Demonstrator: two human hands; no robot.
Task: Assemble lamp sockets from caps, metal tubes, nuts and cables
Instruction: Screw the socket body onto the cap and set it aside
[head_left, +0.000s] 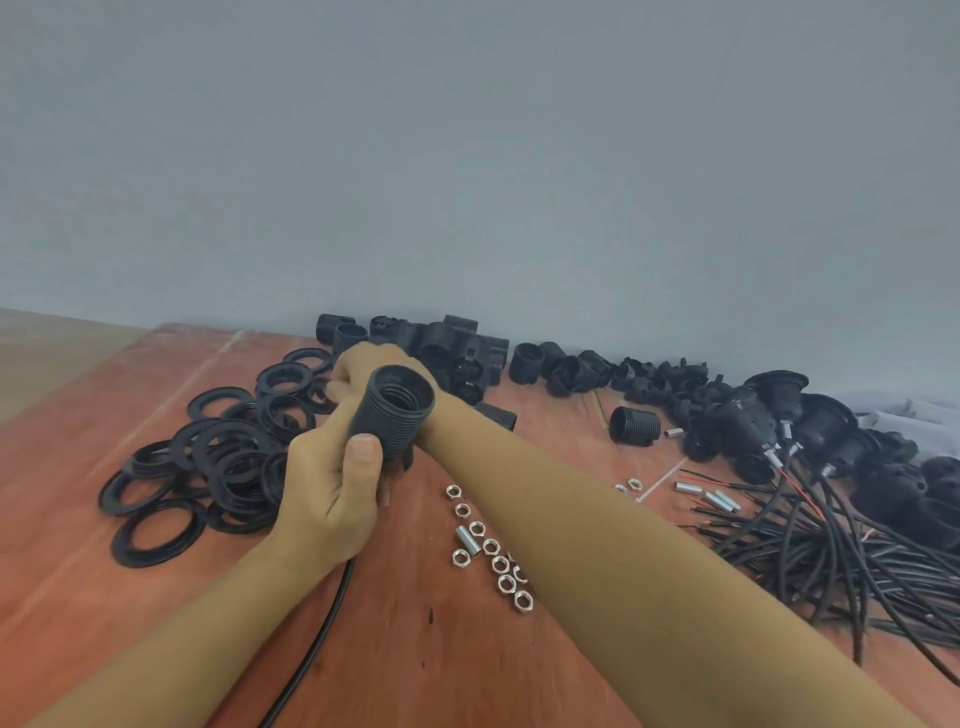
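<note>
Now, cable (310, 644): we see one black lead run over the counter (415, 660) from the near edge up under the left wrist.
Nuts (491, 546): a loose scatter lies just right of that wrist, with one short metal tube (462, 534) among them; our right forearm crosses above part of it.
Left hand (332, 493): it is grasping the socket shell (397, 410), thumb pressed on the ribbed side, open threaded mouth tilted toward us.
Rings (223, 457): a heap of flat black rings lies left of the hands.
Right hand (366, 369): it reaches past the shell, just behind it, at the far edge of the rings; we cannot tell whether its fingers grasp anything.
Cable bundle (831, 551): many black leads lie tangled at the right.
Metal tubes (719, 501): a few lie at that bundle's left edge.
Wired sockets (753, 415): they are piled at the far right.
Caps (571, 371): a black row lies along the wall (467, 156).
</note>
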